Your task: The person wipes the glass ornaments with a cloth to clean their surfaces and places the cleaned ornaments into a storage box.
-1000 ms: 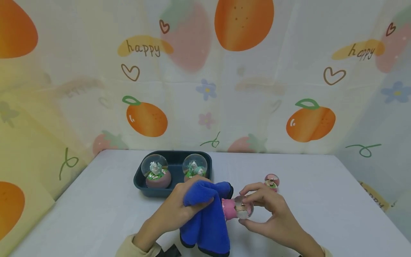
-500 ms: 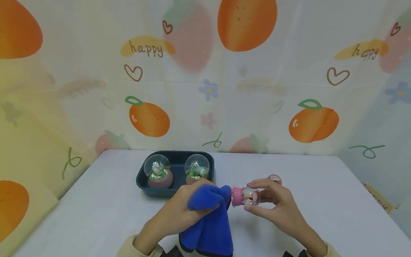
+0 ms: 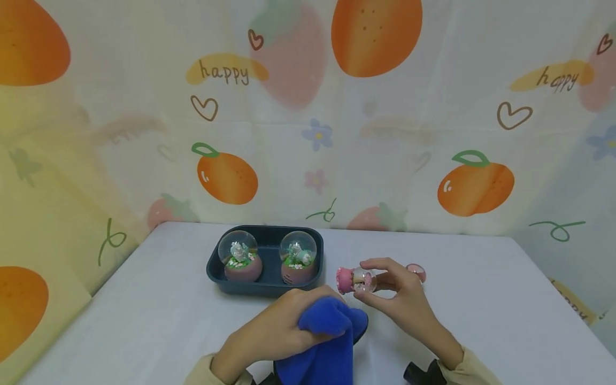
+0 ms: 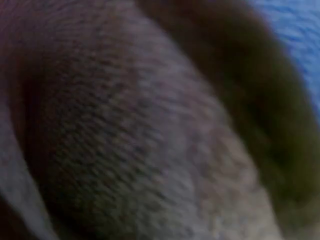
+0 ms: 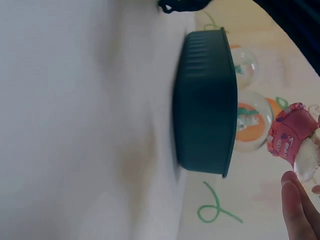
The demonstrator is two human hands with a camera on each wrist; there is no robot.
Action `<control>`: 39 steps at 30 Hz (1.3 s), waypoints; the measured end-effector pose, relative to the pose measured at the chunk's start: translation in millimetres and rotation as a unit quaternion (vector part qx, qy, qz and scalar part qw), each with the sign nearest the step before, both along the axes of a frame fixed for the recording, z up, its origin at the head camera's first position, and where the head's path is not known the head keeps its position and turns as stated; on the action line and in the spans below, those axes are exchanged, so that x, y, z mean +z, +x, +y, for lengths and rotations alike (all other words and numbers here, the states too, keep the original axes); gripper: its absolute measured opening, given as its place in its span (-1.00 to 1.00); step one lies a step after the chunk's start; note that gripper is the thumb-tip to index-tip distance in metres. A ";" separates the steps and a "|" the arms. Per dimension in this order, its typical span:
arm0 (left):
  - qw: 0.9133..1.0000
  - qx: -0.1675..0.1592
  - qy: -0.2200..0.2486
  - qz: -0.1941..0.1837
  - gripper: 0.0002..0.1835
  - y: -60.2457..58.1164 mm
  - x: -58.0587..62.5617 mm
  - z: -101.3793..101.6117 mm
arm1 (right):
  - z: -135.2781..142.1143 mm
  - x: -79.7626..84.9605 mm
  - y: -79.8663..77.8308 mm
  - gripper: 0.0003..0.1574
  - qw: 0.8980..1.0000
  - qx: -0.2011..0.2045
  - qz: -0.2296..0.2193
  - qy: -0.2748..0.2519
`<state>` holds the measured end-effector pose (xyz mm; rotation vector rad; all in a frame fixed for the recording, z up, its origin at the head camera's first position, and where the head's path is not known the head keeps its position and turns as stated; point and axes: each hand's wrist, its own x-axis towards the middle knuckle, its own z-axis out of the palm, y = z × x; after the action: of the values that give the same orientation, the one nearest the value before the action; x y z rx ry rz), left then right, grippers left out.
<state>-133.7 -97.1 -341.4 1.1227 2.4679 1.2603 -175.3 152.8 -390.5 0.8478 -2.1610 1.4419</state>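
My right hand [image 3: 403, 291] pinches a small snow globe [image 3: 356, 280] by its clear ball, so that it lies sideways with its pink frilled base pointing left. In the right wrist view, the globe's pink base [image 5: 292, 132] shows printed lettering, and one fingertip [image 5: 295, 200] is at the ball. A blue cloth [image 3: 327, 337] with dark edging is gripped in my left hand [image 3: 284, 326] and hangs down below it. The globe is apart from the cloth, above and to its right in the head view. Only blurred skin and a patch of blue cloth [image 4: 295, 30] fill the left wrist view.
Beyond the hands, a dark teal tray [image 3: 269, 289] holds two larger snow globes, a left one [image 3: 240, 256] and a right one [image 3: 298, 256], with mauve bases. Another small pink globe [image 3: 416, 271] stands behind my right hand, partly hidden. A patterned cloth backdrop [image 3: 317, 176] rises behind the table.
The small snow globe has come away from the blue cloth and moved up, towards the tray's right side, with my right hand. My left hand has shifted slightly right and down with the cloth.
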 end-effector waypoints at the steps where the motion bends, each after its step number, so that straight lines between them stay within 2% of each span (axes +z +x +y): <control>1: 1.000 -0.004 -0.003 0.001 -0.68 -0.3 -0.7 0.3 | -2.9 0.9 -2.9 -0.38 1.000 0.001 0.003 -0.002; 12: 0.998 -0.034 -0.054 0.015 -0.67 -5.8 -7.3 -2.1 | -41.3 25.3 -43.1 -0.41 0.997 0.048 0.058 0.010; 19: 0.994 -0.062 -0.093 -0.014 -0.64 -8.6 -9.7 -2.6 | -63.6 38.8 -66.7 -0.43 0.996 0.058 0.067 0.023; 24: 0.992 -0.073 -0.102 -0.019 -0.62 -8.0 -10.8 -2.5 | -81.3 48.9 -78.1 -0.41 0.995 0.054 0.055 0.056; 32: 0.989 -0.088 -0.116 -0.028 -0.61 -8.8 -13.0 -3.3 | -110.7 58.9 -90.4 -0.45 0.990 0.051 0.078 0.104; 39: 0.988 -0.082 -0.128 -0.016 -0.61 -7.3 -13.6 -3.5 | -134.1 60.8 -94.4 -0.46 0.979 0.068 0.100 0.162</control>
<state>-141.1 -100.6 -355.0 1.1952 2.3721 0.8790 -269.7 18.8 -329.8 1.2208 -2.2489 1.0231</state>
